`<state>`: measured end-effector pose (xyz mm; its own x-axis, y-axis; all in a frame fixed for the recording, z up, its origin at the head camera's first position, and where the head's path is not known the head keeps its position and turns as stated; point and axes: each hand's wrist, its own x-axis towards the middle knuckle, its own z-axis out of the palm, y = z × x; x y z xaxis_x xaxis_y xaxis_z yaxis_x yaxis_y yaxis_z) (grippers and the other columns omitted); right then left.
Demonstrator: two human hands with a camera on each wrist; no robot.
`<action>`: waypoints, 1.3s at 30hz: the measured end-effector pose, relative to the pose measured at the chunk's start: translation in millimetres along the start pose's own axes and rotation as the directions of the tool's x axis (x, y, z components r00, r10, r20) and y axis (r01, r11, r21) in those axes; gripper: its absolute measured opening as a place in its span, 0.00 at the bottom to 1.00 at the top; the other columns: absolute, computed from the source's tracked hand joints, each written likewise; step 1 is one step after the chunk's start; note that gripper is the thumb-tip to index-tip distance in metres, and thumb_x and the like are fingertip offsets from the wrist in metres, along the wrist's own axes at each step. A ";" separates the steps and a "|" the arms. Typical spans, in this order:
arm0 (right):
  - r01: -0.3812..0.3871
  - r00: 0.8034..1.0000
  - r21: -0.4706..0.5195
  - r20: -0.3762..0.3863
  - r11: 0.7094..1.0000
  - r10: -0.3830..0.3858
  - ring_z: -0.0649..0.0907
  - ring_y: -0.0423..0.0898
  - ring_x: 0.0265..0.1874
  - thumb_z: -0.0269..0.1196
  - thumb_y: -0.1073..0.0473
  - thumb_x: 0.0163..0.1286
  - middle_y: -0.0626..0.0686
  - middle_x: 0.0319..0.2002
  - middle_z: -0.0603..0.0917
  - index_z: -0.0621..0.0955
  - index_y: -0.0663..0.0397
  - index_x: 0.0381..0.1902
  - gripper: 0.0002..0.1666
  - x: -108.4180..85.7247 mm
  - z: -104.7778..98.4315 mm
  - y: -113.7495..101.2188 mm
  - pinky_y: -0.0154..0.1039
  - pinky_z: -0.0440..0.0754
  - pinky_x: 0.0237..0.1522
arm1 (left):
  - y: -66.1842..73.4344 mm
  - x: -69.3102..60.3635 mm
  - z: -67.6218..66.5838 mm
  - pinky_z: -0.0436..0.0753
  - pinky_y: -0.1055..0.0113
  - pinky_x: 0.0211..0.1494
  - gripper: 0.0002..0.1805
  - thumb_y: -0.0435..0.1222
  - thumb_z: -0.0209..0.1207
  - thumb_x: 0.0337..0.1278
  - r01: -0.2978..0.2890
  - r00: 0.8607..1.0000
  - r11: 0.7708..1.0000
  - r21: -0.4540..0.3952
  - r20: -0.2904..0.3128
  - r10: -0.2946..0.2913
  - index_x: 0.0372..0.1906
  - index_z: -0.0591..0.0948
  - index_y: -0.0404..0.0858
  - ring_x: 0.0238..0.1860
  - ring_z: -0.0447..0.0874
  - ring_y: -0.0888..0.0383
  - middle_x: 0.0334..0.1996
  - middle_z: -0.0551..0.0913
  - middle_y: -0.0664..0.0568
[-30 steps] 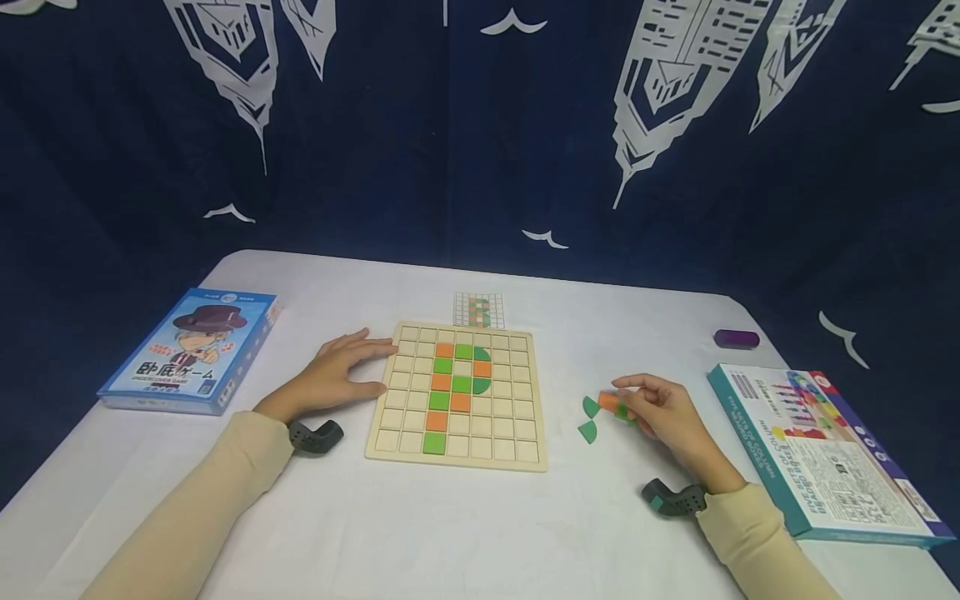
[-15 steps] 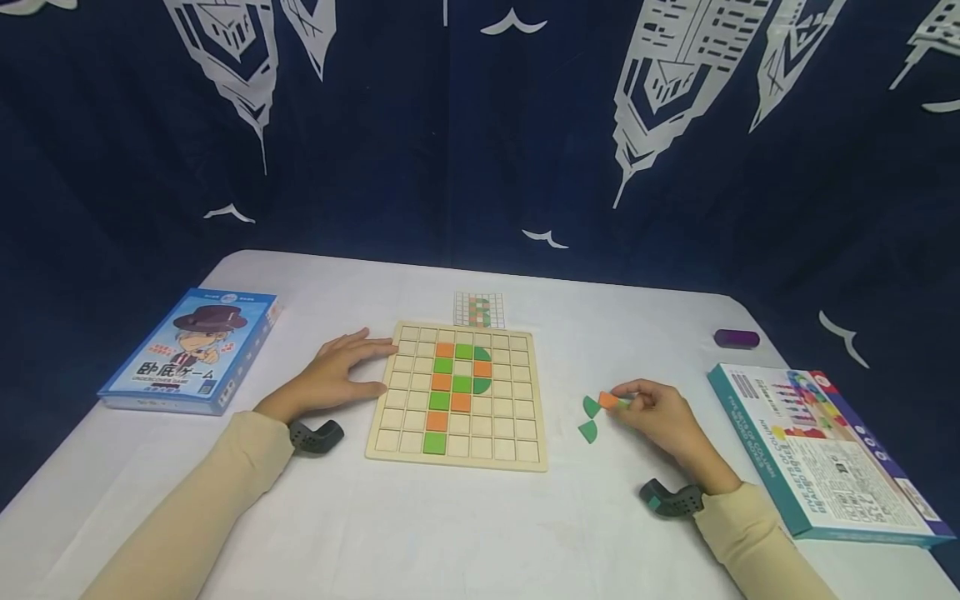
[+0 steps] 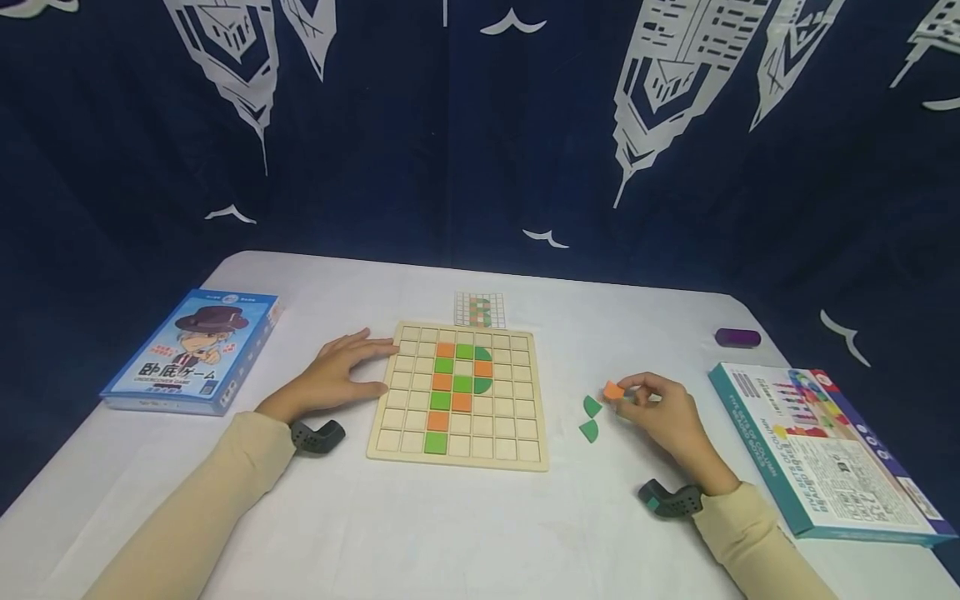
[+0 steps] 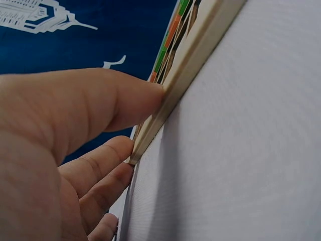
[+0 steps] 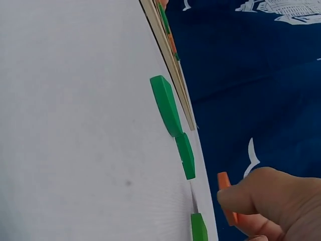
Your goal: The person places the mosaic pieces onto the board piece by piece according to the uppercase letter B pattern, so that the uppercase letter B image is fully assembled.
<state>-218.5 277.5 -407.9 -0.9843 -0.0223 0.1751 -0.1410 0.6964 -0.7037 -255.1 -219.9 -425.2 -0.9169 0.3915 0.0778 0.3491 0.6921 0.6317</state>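
Observation:
In the head view, my right hand [image 3: 663, 412] pinches an orange square tile [image 3: 613, 390] between thumb and fingers, lifted off the table. Two dark green quarter-circle pieces [image 3: 590, 418] lie just left of it. A brighter green tile [image 5: 198, 228] on the cloth shows below the hand in the right wrist view; from the head it is hidden. My left hand [image 3: 341, 375] touches the left edge of a wooden grid board [image 3: 506, 427], thumb and fingers extended. Orange, light green and dark green pieces sit in the board's cells, forming a P-like shape.
A small printed pattern card [image 3: 480, 310] lies behind the board. At the left is a blue game box [image 3: 187, 350]; at the right, a teal and white box [image 3: 832, 454]. A purple cylinder [image 3: 737, 337] lies at the back right.
My right hand has taken hold of the orange tile beside the green quarter-circles and raised it slightly from the table. The left hand and board have stayed in place.

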 end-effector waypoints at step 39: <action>-0.087 0.907 0.437 0.407 0.895 -0.111 0.89 0.42 0.33 0.69 0.73 0.68 0.59 0.37 0.92 0.80 0.79 0.54 0.19 -11.6 33.5 -74.7 0.39 0.92 0.36 | 1.1 0.0 0.0 0.42 0.33 0.85 0.37 0.44 0.69 0.65 0.004 1.000 1.000 0.005 -0.004 -0.004 0.77 0.76 0.40 0.87 0.47 0.36 0.80 0.70 0.43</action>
<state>-200.2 201.7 -380.5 -0.9202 -0.3891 -0.0434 -0.0871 0.3114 -0.9463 -254.8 -219.1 -424.5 -0.9191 0.3862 0.0783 0.3462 0.6965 0.6285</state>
